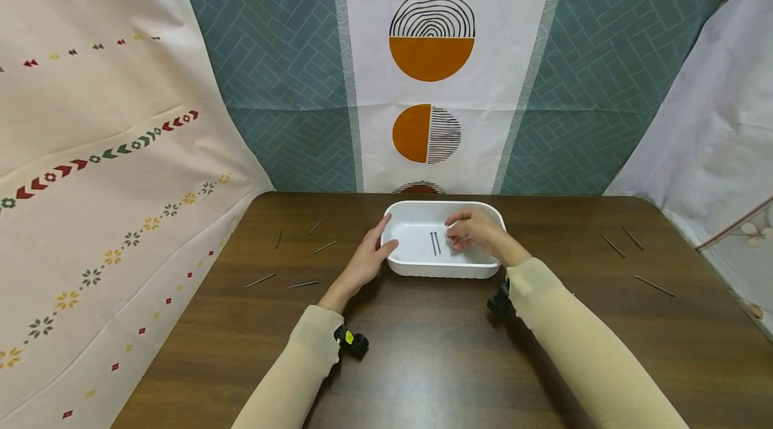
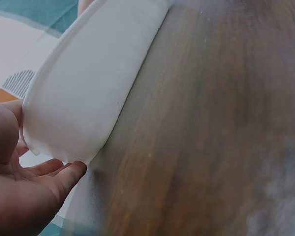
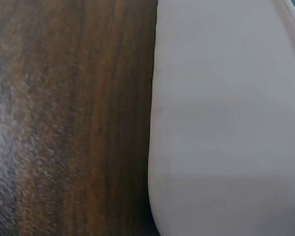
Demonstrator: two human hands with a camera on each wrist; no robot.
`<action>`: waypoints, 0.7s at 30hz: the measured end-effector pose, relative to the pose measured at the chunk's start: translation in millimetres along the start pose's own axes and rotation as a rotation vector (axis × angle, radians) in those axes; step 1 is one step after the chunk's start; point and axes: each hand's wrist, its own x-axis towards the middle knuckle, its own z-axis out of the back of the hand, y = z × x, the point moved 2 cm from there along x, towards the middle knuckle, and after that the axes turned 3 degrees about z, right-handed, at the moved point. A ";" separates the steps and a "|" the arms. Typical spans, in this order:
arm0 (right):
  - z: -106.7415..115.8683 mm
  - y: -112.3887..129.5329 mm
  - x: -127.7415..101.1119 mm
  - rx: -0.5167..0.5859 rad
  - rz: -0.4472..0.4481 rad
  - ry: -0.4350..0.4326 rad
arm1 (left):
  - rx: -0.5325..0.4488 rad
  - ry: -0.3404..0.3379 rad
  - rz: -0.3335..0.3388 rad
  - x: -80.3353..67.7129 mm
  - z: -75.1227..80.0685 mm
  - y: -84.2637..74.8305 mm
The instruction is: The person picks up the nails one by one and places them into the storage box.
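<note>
White tray point(image 1: 443, 270) at centre of the head view, flat on the table point(image 1: 423, 362). Left hand point(image 1: 361, 262) closed on the tray's left end, gripping rim and outer wall. Right hand point(image 1: 475, 229) over the tray's right half, fingers curled, apparently pinching a thin nail point(image 1: 450, 241); exact hold too small to confirm, and not shown in the right wrist view. Two loose nails point(image 1: 433, 243) inside the tray, just left of the right fingertips: side by side, long axes running roughly top to bottom of the frame; right hand the nearer. Scattered nails point(image 1: 655, 285) on the table, five at left, three at right.
</note>
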 end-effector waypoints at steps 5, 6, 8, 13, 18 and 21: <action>-0.3 0.5 1.2 0.019 -0.019 -0.002 | -0.007 -0.010 -0.010 -0.2 -1.1 -0.3; -0.3 0.8 1.8 0.024 -0.023 -0.002 | -0.003 -0.011 -0.010 -0.1 -1.1 0.0; -1.5 1.9 3.2 0.033 -0.027 0.003 | 0.007 -0.011 -0.009 -0.2 -0.5 0.8; -7.7 4.4 5.7 0.033 -0.037 0.002 | 0.016 -0.002 -0.007 0.7 1.0 3.0; -13.5 -0.8 9.5 0.047 -0.079 -0.011 | 0.030 0.006 -0.001 0.9 0.6 1.5; -15.9 -1.9 10.4 0.037 -0.101 -0.014 | 0.036 0.010 0.000 0.9 0.6 1.0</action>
